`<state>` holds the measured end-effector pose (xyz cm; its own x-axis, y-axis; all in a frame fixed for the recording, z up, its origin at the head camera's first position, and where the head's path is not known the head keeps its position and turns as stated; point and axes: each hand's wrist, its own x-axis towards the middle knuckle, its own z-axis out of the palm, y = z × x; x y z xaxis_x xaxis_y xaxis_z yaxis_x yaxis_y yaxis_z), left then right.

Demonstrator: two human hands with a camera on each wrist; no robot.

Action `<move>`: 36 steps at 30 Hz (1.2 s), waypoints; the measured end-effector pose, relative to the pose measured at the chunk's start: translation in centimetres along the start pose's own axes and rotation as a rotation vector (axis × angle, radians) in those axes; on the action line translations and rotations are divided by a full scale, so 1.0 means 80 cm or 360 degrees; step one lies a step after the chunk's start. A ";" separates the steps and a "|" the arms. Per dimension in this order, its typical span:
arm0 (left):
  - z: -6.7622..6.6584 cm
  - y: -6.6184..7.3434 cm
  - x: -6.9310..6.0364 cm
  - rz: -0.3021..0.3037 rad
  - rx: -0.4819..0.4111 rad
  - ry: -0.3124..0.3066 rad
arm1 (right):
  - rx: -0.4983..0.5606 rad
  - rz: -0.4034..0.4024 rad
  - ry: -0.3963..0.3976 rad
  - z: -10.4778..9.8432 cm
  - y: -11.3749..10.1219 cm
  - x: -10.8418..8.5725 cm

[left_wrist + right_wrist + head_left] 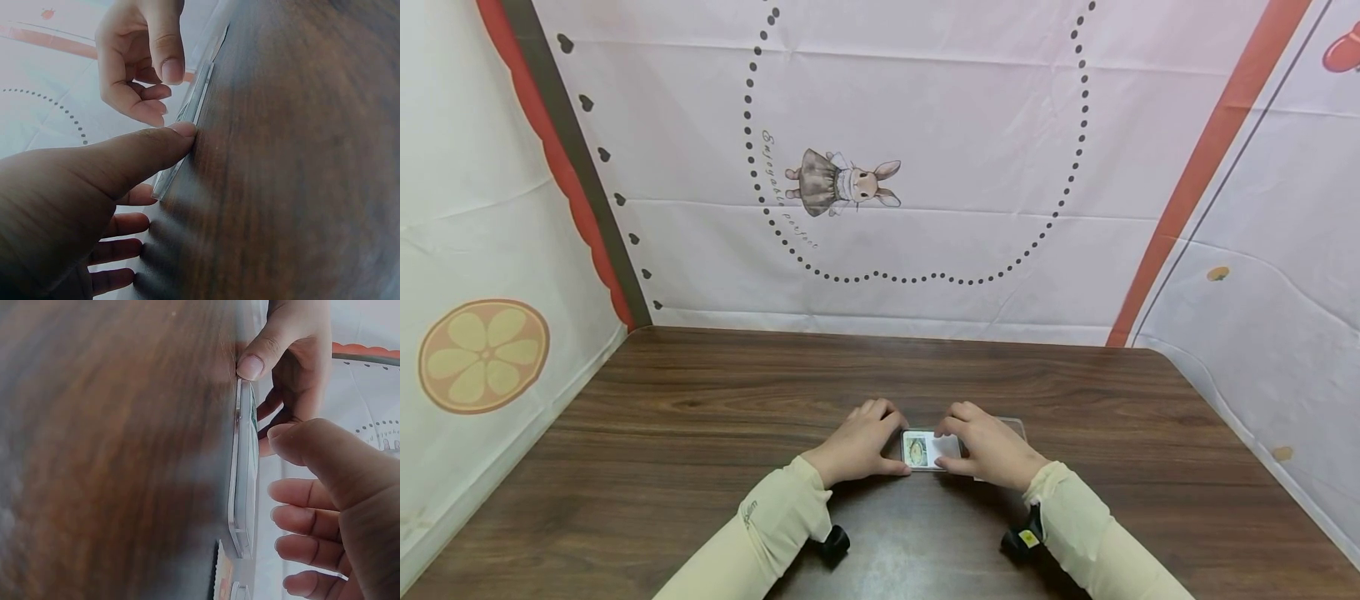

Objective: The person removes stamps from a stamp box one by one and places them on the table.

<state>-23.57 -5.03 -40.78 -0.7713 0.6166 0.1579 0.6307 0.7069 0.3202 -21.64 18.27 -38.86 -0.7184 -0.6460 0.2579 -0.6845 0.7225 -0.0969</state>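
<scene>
In the head view we saw the left hand [859, 446] at the left end of a flat clear case [931, 451], which lay on the brown surface [715, 392] and showed a small greenish picture [916, 451]. The right hand [988, 446] hung over the case's right end, and a second clear piece [1015, 425] lay partly behind it. In the left wrist view we saw the left thumb pressed to the case's near edge, its index finger at the end, so those fingers gripped it; the others were spread. In the right wrist view we found the right fingers parted, loosely bent and holding nothing, near a jagged-edged strip [223, 572].
</scene>
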 end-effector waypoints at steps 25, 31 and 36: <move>-0.005 0.003 -0.001 0.0001 -0.0015 -0.0023 | -0.0003 -0.0024 -0.0018 0.001 -0.004 0.006; -0.005 0.004 -0.001 0.0002 -0.0012 -0.0027 | -0.0005 -0.0041 -0.0016 0.002 -0.006 0.008; -0.005 0.004 -0.001 0.0007 -0.0008 -0.0031 | -0.0007 -0.0062 0.0000 0.004 -0.006 0.009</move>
<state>-23.35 -5.02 -40.29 -0.7668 0.6262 0.1412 0.6335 0.7025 0.3243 -21.89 17.36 -38.89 -0.6914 -0.6736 0.2613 -0.7113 0.6980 -0.0828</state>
